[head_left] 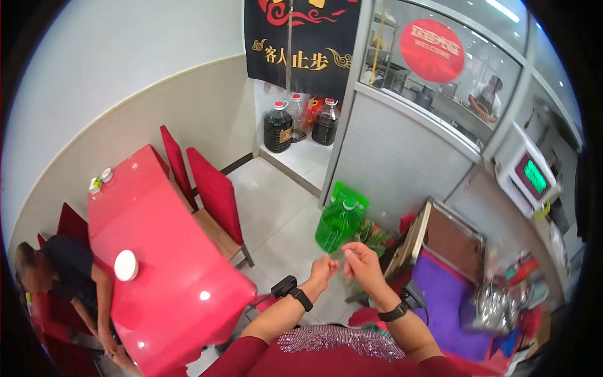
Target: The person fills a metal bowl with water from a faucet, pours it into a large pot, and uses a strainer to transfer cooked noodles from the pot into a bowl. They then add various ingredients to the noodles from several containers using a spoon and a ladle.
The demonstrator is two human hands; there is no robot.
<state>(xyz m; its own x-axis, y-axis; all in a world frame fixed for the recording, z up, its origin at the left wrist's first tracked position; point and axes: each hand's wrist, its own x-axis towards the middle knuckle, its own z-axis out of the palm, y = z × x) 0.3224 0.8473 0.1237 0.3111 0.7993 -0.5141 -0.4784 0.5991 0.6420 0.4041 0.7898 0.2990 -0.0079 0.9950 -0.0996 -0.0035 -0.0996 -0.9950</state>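
My left hand [324,269] and my right hand [362,260] are held up close together in front of me, a small gap between them. The left fingers are curled closed. On the right, thumb and forefinger meet in a pinch. Something thin and see-through may stretch between them, too faint to name. Just beyond my hands, a green plastic jug [336,229] with a pale cap stands on the tiled floor. Leafy greens [377,239] lie to its right. Each wrist wears a black band.
A table with a glossy red cover [169,251] holds a white bowl [126,266]; a person [69,276] bends beside it. Red chairs [213,195] stand behind. At right are a purple cloth [440,301] and shiny plastic bags [496,305]. Dark bottles [277,127] sit in the doorway.
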